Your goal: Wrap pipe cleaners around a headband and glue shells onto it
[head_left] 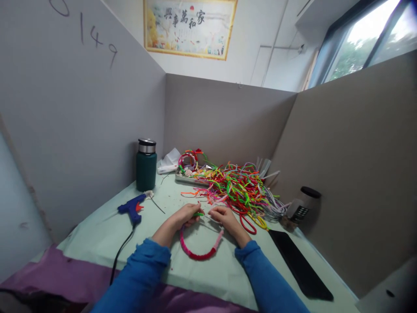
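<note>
On the grey partition (130, 108) to the left, someone has handwritten digits: a rounded one cut by the edge of view, probably a 0, then 1, 4, 9. A gold-bordered banner (190, 28) on the wall carries large characters, left to right 興事萬和家; the smaller lines beneath are too fine to read. The jar (299, 209) leaning by the right partition bears a black label with pale marks I can't make out.

Both forearms, in blue sleeves (140, 271) pushed up above the wrists, reach in from the near edge and angle toward each other. The left hand (188, 214) bends inward, its fingers pinching a green strip (198, 214). The right hand (224, 217) faces it, just apart, fingers curled by a thin pale strand; whether they grip it I cannot tell. The pink-and-red fuzzy band (199, 257) curves below the two hands over the pale green tabletop (208, 287), one end at the left hand, the other just under the right. Beyond lies a heap of coloured fuzzy stems (243, 187).
</note>
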### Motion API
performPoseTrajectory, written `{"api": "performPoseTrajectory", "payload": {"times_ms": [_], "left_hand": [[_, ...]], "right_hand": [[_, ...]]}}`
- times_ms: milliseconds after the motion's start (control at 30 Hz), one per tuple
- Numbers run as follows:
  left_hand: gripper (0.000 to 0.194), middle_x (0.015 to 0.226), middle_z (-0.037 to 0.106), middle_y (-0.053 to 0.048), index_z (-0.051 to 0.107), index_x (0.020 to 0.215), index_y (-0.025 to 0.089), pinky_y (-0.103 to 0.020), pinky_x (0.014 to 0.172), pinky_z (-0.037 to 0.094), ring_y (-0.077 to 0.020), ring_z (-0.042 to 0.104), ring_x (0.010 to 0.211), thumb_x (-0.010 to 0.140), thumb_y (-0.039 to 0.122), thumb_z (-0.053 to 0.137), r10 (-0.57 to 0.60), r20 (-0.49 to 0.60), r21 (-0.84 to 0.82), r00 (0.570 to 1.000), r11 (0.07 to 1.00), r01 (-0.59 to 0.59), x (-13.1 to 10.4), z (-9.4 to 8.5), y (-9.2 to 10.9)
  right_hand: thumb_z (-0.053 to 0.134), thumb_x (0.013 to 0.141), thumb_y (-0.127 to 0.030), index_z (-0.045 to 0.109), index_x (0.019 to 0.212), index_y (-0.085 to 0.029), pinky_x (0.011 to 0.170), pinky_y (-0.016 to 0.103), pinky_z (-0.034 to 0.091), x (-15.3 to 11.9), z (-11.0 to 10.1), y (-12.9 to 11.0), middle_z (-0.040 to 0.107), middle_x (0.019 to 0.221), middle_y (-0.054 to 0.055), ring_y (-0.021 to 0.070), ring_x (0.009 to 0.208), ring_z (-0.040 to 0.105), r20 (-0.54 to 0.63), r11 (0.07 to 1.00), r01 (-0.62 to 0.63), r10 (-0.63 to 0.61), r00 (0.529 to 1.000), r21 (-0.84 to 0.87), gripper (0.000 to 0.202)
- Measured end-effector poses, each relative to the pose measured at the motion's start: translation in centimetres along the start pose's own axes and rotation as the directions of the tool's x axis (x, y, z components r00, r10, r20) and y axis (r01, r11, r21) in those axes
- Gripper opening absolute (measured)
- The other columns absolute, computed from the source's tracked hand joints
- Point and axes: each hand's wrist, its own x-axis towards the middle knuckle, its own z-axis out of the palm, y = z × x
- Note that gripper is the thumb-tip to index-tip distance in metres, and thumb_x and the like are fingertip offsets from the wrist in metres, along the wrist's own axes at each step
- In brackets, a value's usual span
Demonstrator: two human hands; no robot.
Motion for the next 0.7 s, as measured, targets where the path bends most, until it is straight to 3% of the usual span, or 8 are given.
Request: {"api": "performPoseTrajectory", "payload": {"times_ms": [300,367,433,500,567,633,700], "left_hand": [[0.059,0.053,0.047,0.005,0.056,0.08,0.012,-0.02,0.035,0.018,-0.0032,0.028,0.035,0.068,0.07,0.051,0.044,0.012,0.05,0.999,0.998,-0.045,0.0,0.0,-0.2],[0.053,0.052,0.046,0.006,0.057,0.076,0.012,-0.02,0.035,0.019,-0.0033,0.029,0.035,0.066,0.065,0.058,0.053,0.024,0.117,0.998,0.992,-0.055,0.2,-0.1,-0.4],[0.047,0.051,0.045,0.006,0.059,0.075,0.012,-0.02,0.035,0.019,-0.0034,0.03,0.036,0.064,0.058,0.064,0.052,0.046,0.182,0.998,0.981,-0.06,0.4,-0.2,-0.7],[0.042,0.052,0.046,0.005,0.061,0.076,0.012,-0.02,0.035,0.019,-0.0038,0.031,0.036,0.064,0.052,0.066,0.049,0.062,0.219,0.997,0.974,-0.061,0.6,-0.4,-1.0],[0.039,0.052,0.047,0.005,0.062,0.076,0.012,-0.02,0.035,0.02,-0.0041,0.032,0.037,0.066,0.049,0.065,0.049,0.066,0.232,0.997,0.971,-0.063,0.8,-0.5,-1.2],[0.037,0.053,0.048,0.004,0.063,0.077,0.013,-0.019,0.035,0.02,-0.0043,0.032,0.037,0.067,0.048,0.064,0.05,0.065,0.242,0.997,0.968,-0.064,0.9,-0.5,-1.3],[0.036,0.053,0.048,0.004,0.063,0.078,0.013,-0.019,0.035,0.021,-0.0044,0.033,0.037,0.067,0.047,0.064,0.051,0.065,0.25,0.997,0.966,-0.065,0.9,-0.6,-1.3]], "right_hand": [[0.061,0.074,-0.048,0.063,0.063,-0.015,0.045,0.021,0.028,0.0,0.6,0.0,0.049,0.053,-0.002,0.0083,0.048,0.039,-0.002,0.999,0.021,-0.021,1.0,-0.041,0.035],[0.057,0.076,-0.046,0.061,0.061,-0.015,0.046,0.021,0.028,0.3,0.3,0.4,0.048,0.051,-0.002,0.0091,0.047,0.039,-0.04,0.992,0.027,-0.032,0.999,-0.122,0.035],[0.051,0.08,-0.042,0.06,0.059,-0.016,0.048,0.022,0.03,0.6,-0.6,0.9,0.05,0.052,-0.001,0.0105,0.049,0.042,-0.158,0.95,0.03,-0.083,0.984,-0.311,0.035],[0.048,0.082,-0.038,0.061,0.061,-0.016,0.052,0.024,0.031,1.0,-2.0,1.3,0.056,0.057,0.002,0.0125,0.054,0.048,-0.32,0.824,-0.066,-0.144,0.936,-0.563,0.033],[0.048,0.084,-0.035,0.065,0.069,-0.016,0.054,0.026,0.031,1.2,-3.6,1.4,0.063,0.067,0.006,0.0151,0.059,0.053,-0.451,0.63,-0.265,-0.151,0.88,-0.73,0.03],[0.048,0.085,-0.034,0.066,0.079,-0.015,0.055,0.027,0.031,1.2,-4.8,1.3,0.066,0.08,0.01,0.0175,0.065,0.057,-0.534,0.458,-0.422,-0.145,0.833,-0.782,0.027],[0.046,0.088,-0.033,0.066,0.089,-0.016,0.057,0.027,0.032,1.1,-5.2,1.0,0.065,0.09,0.011,0.0184,0.07,0.059,-0.566,0.38,-0.471,-0.194,0.801,-0.796,0.026]]}}
